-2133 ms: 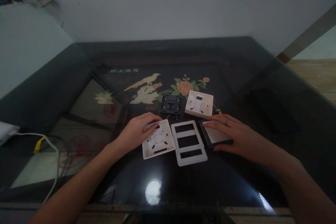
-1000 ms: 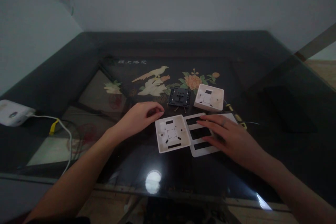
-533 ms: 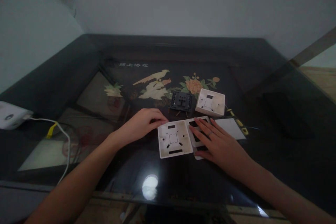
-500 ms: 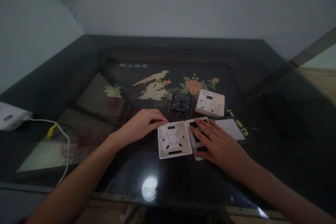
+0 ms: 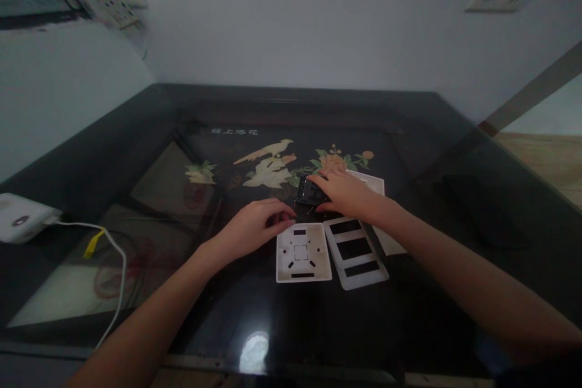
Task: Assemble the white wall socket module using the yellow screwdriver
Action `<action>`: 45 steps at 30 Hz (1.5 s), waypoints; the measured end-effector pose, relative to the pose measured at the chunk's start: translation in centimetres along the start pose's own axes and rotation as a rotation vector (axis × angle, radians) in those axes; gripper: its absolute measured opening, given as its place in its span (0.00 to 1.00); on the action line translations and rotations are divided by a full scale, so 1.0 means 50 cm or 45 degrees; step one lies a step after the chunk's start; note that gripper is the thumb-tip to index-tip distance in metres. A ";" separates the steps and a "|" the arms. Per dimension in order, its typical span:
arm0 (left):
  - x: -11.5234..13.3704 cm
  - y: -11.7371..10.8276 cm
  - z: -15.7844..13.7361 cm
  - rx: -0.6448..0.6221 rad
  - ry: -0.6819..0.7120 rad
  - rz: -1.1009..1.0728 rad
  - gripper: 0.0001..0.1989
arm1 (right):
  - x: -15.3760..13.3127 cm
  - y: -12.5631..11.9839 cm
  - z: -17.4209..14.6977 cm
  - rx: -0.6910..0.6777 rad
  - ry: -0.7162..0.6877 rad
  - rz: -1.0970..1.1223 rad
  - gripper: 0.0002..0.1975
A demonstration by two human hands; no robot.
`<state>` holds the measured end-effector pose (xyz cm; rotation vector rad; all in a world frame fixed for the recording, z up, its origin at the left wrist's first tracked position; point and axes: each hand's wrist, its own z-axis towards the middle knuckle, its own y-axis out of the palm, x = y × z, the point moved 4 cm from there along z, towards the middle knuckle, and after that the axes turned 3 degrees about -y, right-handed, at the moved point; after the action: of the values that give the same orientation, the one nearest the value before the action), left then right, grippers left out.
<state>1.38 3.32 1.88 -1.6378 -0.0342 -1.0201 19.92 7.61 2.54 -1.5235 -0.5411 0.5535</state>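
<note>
In the head view a square white back box (image 5: 302, 254) for a wall fitting lies open side up. My left hand (image 5: 261, 227) rests at its upper left corner, fingers curled and thumb close to the rim, with nothing visible in it. Beyond the box is a black plastic module (image 5: 310, 191), part of an electrical fitting. My right hand (image 5: 343, 194) spans it, fingers on the far side and thumb on the near side. Small screws (image 5: 310, 210) lie by the module. White cover frames (image 5: 359, 254) overlap right of the box. A second white box (image 5: 373, 182) is partly hidden behind my right hand.
The dark glass tabletop (image 5: 218, 321) has a bird and flower picture. At the left are a white device (image 5: 25, 218) and its white cable (image 5: 122, 260) with a yellow tag (image 5: 94, 244). A pale flat piece (image 5: 390, 244) lies partly under my right forearm.
My right hand has left the white frames and moved up and left onto the black module. My left hand stays by the box corner. The camera view has tilted upward.
</note>
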 end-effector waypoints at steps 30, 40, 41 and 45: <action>0.053 -0.003 -0.034 0.356 -0.172 -0.506 0.14 | -0.099 0.018 -0.197 0.096 0.368 2.262 0.32; 0.068 0.011 -0.032 0.230 -0.228 -0.652 0.13 | -0.105 0.010 -0.208 0.359 0.609 2.220 0.18; 0.070 0.009 -0.032 0.228 -0.216 -0.624 0.13 | -0.104 0.010 -0.207 0.385 0.600 2.218 0.17; 0.075 0.006 -0.030 0.246 -0.170 -0.575 0.16 | -0.104 0.008 -0.207 0.452 0.583 2.201 0.15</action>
<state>2.96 0.22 3.96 -1.5492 -0.5977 -1.1995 22.58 -3.69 2.42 -1.3809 1.3485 1.3980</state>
